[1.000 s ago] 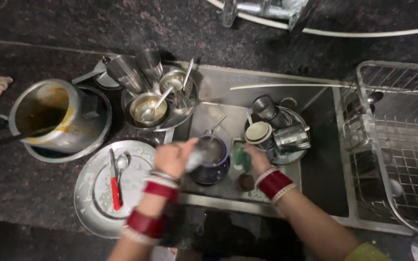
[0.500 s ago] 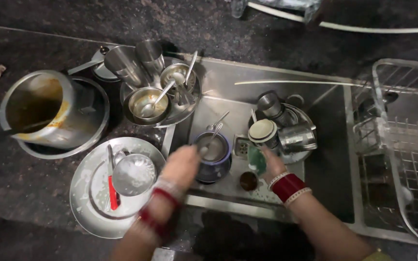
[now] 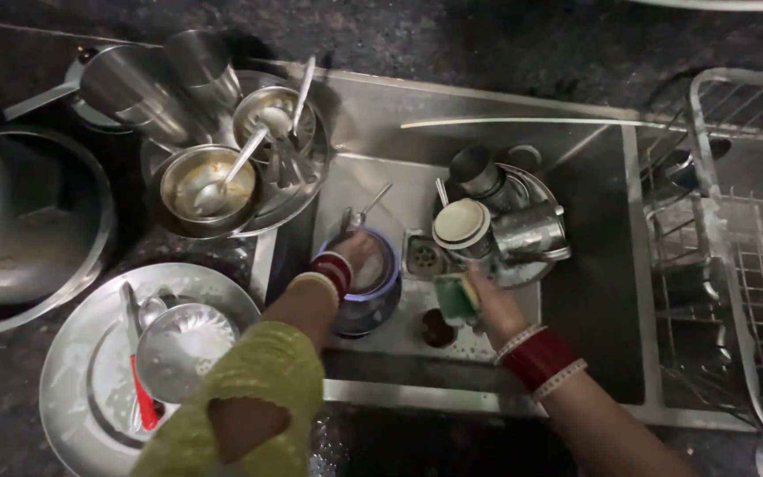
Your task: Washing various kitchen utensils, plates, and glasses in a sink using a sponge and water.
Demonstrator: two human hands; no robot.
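My left hand [image 3: 357,253] reaches into a dark blue pot [image 3: 366,291] standing in the steel sink [image 3: 452,106]; the fingers are down inside it and mostly hidden. My right hand [image 3: 486,305] holds a green scrub sponge [image 3: 457,297] just right of the pot, above the sink floor near the drain [image 3: 423,257]. Both wrists wear red and white bangles. A small lid [image 3: 178,344] lies on the steel plates [image 3: 81,371] at my left.
Steel tumblers [image 3: 134,84] and bowls with spoons [image 3: 205,185] pile at the sink's left corner. A white-lidded cup [image 3: 461,223] and steel mugs [image 3: 532,231] sit on a plate in the sink. A wire drying rack [image 3: 735,247] stands right. A big dirty pot [image 3: 11,221] stands far left.
My left hand left the small lid on the steel plates and moved right into the blue pot. My right hand with the sponge stayed beside the pot. The view came closer.
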